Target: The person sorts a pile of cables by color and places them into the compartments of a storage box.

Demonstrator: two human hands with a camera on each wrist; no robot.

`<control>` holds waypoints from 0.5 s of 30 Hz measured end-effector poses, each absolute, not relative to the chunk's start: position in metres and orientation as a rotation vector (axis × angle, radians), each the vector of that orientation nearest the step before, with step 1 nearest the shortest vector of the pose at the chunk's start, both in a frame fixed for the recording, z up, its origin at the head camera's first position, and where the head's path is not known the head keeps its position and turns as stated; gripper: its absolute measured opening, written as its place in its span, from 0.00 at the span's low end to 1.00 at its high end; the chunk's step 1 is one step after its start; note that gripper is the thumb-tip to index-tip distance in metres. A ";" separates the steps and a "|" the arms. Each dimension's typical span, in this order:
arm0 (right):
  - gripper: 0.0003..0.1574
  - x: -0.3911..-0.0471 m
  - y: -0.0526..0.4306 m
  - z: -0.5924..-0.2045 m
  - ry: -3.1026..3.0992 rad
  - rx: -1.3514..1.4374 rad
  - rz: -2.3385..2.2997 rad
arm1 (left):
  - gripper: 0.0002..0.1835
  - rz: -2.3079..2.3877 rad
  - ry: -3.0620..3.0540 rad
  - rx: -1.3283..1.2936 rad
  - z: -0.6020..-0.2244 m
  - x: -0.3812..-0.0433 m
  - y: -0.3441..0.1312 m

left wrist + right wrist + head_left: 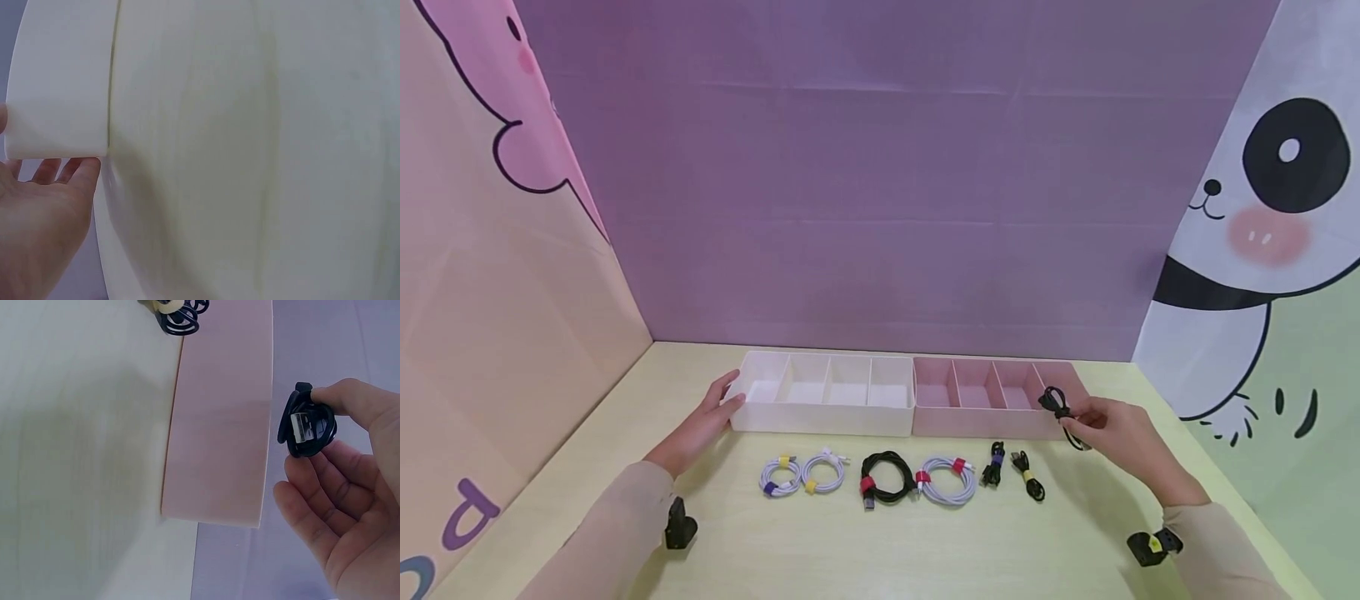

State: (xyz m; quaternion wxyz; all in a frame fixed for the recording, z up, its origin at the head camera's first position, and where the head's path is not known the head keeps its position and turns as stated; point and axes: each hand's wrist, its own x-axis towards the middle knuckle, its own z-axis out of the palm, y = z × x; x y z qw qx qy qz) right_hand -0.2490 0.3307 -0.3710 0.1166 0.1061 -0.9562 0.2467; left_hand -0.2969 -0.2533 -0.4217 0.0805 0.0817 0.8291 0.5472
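Pinched between my right hand's (1116,429) thumb and fingers is a coiled black USB cable (1054,402), in front of the right end of the pink divided box (985,423). Its metal plug shows in the right wrist view, where the black cable (306,425) overlaps the backdrop beyond the box. My left hand (702,425) holds the left end of the white divided box (820,419). In the left wrist view, the left hand's fingertips (84,172) touch the end wall, with the thumb by the rim.
The boxes stand end to end. Before them lie white cables (826,485) with yellow and blue ties, a black cable (891,495) and a white cable (951,498) with red ties, and small black cables (1030,479). A purple backdrop (880,208) rises behind.
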 end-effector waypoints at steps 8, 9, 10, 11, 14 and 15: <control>0.14 -0.256 0.332 -0.368 -2.787 0.315 0.718 | 0.37 1.637 2.496 0.265 -0.422 -0.297 -0.253; 0.14 -0.257 0.332 -0.368 -2.786 0.314 0.717 | 0.37 1.634 2.500 0.265 -0.422 -0.297 -0.253; 0.13 -0.257 0.332 -0.367 -2.783 0.313 0.713 | 0.37 1.632 2.503 0.264 -0.422 -0.297 -0.253; 0.13 -0.258 0.333 -0.367 -2.781 0.314 0.711 | 0.37 1.628 2.505 0.262 -0.422 -0.297 -0.253; 0.14 -0.261 0.333 -0.366 -2.777 0.315 0.703 | 0.38 1.629 2.499 0.257 -0.422 -0.296 -0.253; 0.14 -0.261 0.333 -0.365 -2.774 0.316 0.698 | 0.39 1.628 2.497 0.253 -0.421 -0.296 -0.254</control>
